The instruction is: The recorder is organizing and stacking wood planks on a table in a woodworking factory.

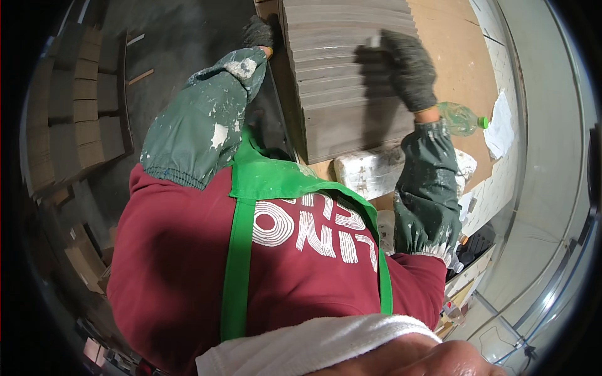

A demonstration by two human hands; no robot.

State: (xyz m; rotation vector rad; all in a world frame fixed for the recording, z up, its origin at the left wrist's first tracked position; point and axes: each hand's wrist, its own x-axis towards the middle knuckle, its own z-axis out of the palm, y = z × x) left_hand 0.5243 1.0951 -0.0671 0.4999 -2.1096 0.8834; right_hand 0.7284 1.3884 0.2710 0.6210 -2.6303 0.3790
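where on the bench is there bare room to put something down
Widest is the tan board, right of the grey stack, with the green bottle at its near side and the white sheet at lower right. It is crowded at the stack's near end, by the white wrapped bundle; the right hand is over the stack.

A bottle (461,120) lies between boards (326,78) (left) and a sheet (500,128).

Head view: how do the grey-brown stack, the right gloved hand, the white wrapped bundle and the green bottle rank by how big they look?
1. Grey-brown stack: largest.
2. Right gloved hand and white wrapped bundle: too alike to rank; the dark green sleeve partly hides the bundle.
3. Green bottle: smallest.
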